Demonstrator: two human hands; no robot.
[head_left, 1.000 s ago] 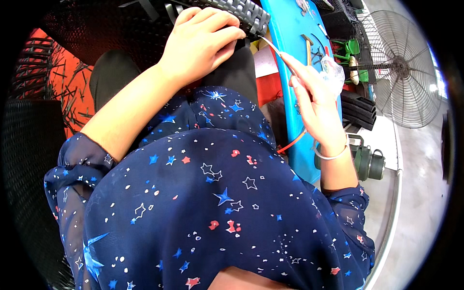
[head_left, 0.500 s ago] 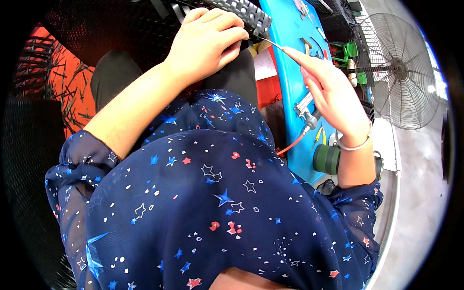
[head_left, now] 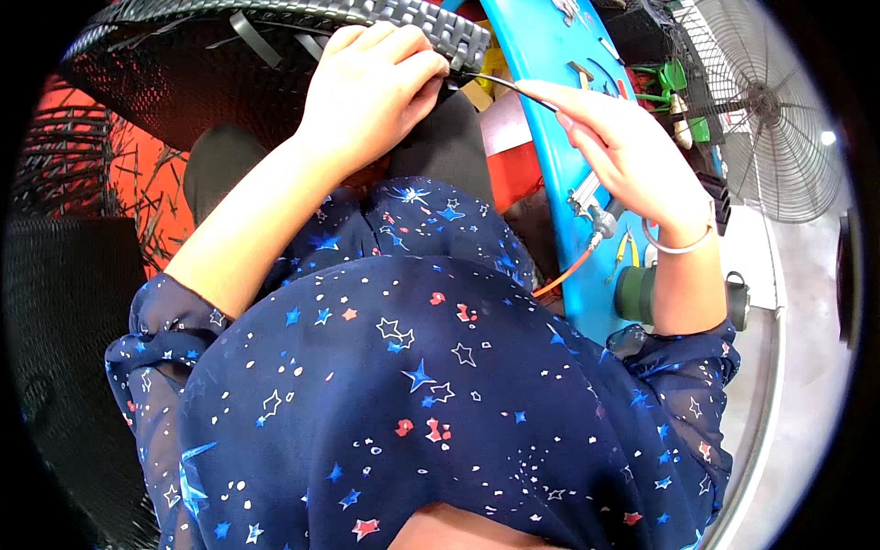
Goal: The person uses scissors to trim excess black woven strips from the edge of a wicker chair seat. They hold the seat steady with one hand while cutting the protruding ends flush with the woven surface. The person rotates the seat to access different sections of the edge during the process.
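Note:
A dark woven wicker piece (head_left: 183, 96) with a thick plaited grey-black edge (head_left: 449, 37) lies across the top, over my knees. My left hand (head_left: 367, 96) is closed over that edge near its right end, fingertips curled down and partly hidden. From the end of the plait a thin black plastic strip (head_left: 495, 81) runs out to my right hand (head_left: 632, 147). My right thumb and fingers pinch it, and a short bit of it shows below the fingertips. The strip bows slightly between the hands. Loose flat strips (head_left: 257, 38) stick out of the weave left of my left hand.
To the right stands a blue table (head_left: 541, 119) with an air tool (head_left: 596, 215) on an orange hose, yellow-handled pliers (head_left: 626, 249) and a hammer (head_left: 581, 73). A green cylindrical container (head_left: 634, 293) sits by my right forearm. Farther right is a large fan (head_left: 761, 105). Black scraps litter the red surface at left.
The woven piece and my left hand have shifted left in the view, and more of its rim shows. My right hand still pinches the strip, which now curves more.

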